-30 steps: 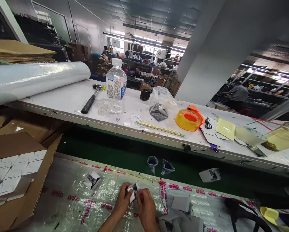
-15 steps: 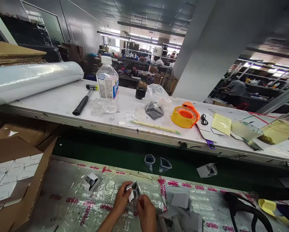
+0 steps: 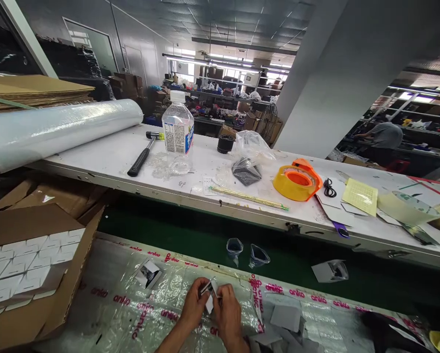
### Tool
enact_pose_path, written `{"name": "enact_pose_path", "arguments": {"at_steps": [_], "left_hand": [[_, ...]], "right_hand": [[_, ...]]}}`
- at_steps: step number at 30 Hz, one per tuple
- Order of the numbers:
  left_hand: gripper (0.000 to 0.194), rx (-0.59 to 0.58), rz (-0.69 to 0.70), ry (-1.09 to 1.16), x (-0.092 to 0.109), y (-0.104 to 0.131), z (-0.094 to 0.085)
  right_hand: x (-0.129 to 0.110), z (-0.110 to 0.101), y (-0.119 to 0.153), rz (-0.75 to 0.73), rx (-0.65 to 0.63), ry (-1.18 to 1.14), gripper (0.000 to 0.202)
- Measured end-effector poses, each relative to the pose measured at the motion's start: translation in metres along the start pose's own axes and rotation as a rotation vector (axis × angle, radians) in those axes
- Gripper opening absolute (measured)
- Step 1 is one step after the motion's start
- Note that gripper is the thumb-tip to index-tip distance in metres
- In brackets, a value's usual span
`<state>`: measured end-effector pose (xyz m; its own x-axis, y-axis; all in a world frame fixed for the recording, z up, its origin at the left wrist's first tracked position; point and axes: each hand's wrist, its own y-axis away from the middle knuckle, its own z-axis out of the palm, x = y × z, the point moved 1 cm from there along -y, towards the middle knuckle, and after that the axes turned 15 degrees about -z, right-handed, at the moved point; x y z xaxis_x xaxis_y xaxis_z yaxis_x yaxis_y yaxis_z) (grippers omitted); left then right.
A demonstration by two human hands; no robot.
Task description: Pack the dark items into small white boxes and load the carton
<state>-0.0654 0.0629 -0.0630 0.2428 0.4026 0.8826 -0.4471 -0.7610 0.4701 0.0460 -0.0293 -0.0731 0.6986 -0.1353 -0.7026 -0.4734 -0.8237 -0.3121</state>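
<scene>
Between my two hands is a small white box (image 3: 210, 305) with its flaps up and something dark inside. My left hand (image 3: 195, 306) has its fingers closed around the box's left side. Against the right side, the fingers of my right hand (image 3: 227, 311) are bent and pressed to the box's edge. Another opened white box (image 3: 148, 273) with dark contents lies to the left on the plastic-covered worktop (image 3: 113, 314). Several grey-white boxes (image 3: 286, 317) are piled to the right of my right hand.
On the left stands a cardboard carton (image 3: 76, 274) filled with white boxes. Two clear plastic pieces (image 3: 235, 247) and a white box (image 3: 330, 271) lie on the green strip. The raised shelf holds a bottle (image 3: 178, 132), hammer (image 3: 141, 159) and tape dispenser (image 3: 297, 180). A person (image 3: 385, 135) is far right.
My right hand has moved up against the box, and its fingers now meet the box's edge. The whole view has shifted, so surroundings appear further right.
</scene>
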Motion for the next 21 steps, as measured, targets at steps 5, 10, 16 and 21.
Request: {"name": "enact_pose_path", "arguments": {"at_steps": [5, 10, 16, 21], "left_hand": [[0.039, 0.082, 0.079, -0.045, 0.001, 0.007, 0.005], [0.035, 0.046, 0.078, -0.083, -0.003, 0.003, 0.003], [0.033, 0.039, 0.139, -0.201, -0.003, 0.002, 0.000], [0.031, 0.050, 0.303, -0.475, -0.007, 0.013, 0.001]], "right_hand": [[-0.003, -0.015, 0.018, -0.244, -0.151, -0.009, 0.028], [-0.003, -0.017, 0.015, -0.100, -0.123, -0.008, 0.034], [-0.006, -0.018, 0.005, -0.138, -0.126, -0.020, 0.035], [0.014, -0.016, 0.013, 0.055, -0.077, -0.395, 0.030]]}}
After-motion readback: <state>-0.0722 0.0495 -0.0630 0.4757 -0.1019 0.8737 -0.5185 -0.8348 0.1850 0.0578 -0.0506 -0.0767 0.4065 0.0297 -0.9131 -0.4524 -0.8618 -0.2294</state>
